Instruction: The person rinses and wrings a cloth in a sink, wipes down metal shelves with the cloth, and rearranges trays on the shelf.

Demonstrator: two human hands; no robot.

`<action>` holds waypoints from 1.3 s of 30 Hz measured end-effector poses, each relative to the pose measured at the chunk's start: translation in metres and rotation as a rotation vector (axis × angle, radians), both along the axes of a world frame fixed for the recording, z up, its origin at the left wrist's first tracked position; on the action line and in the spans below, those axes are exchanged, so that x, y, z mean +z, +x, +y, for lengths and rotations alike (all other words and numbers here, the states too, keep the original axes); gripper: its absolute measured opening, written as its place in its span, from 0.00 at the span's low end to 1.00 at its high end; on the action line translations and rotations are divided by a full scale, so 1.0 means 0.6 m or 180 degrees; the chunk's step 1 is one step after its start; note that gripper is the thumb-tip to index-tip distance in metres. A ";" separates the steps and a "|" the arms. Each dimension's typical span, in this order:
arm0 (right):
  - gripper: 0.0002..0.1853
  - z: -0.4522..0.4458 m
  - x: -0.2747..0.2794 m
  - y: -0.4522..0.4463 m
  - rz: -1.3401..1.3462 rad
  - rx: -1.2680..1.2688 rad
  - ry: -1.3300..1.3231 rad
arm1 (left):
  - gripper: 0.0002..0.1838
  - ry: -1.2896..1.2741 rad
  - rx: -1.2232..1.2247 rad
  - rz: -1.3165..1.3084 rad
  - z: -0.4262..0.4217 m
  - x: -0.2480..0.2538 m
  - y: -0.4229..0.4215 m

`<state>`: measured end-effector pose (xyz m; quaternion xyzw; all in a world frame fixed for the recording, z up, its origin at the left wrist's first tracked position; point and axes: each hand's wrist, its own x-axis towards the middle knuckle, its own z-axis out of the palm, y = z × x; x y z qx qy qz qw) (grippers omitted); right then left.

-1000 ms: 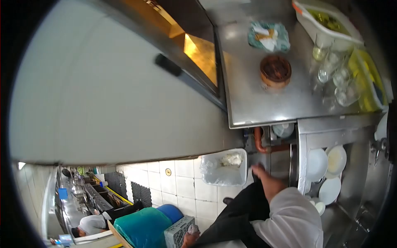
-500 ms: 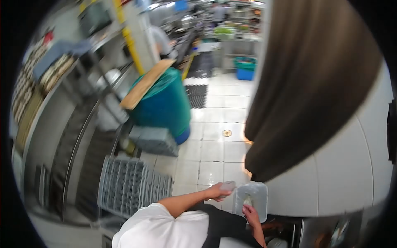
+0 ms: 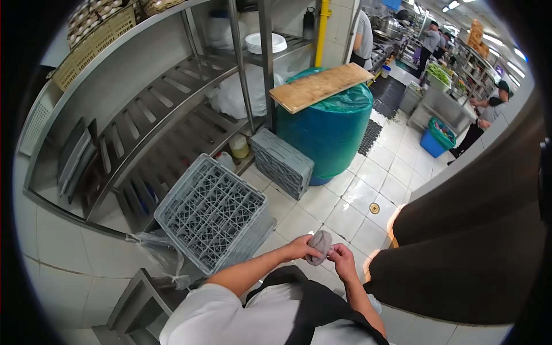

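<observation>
A bunched grey cloth (image 3: pixel 319 247) is gripped in my left hand (image 3: pixel 300 247), out in front of the dark apron (image 3: pixel 313 310). My right hand (image 3: pixel 343 259) is beside it, its fingertips pinched together at the cloth's right edge. Whatever those fingertips hold is too small to make out. Behind my right forearm, only a sliver of a pale plastic tub (image 3: pixel 375 303) shows.
Grey glass racks (image 3: pixel 213 213) stand to the left, with another grey crate (image 3: pixel 282 164) against a large blue-green bin (image 3: pixel 328 138) topped by a wooden board (image 3: pixel 322 86). Steel shelving (image 3: pixel 167 103) lines the left; a dark curtain (image 3: pixel 460 230) hangs right. Several people work beyond.
The view has swung left. My right hand has come out of the pale tub and up to the cloth, which my left hand still holds.
</observation>
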<state>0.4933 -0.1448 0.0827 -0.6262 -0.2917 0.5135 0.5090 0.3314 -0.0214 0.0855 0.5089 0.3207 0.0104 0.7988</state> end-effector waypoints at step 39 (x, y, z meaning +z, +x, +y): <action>0.08 0.385 0.029 0.070 0.1984 0.3615 -0.0399 | 0.20 0.1151 0.3400 0.1063 -0.058 0.090 0.077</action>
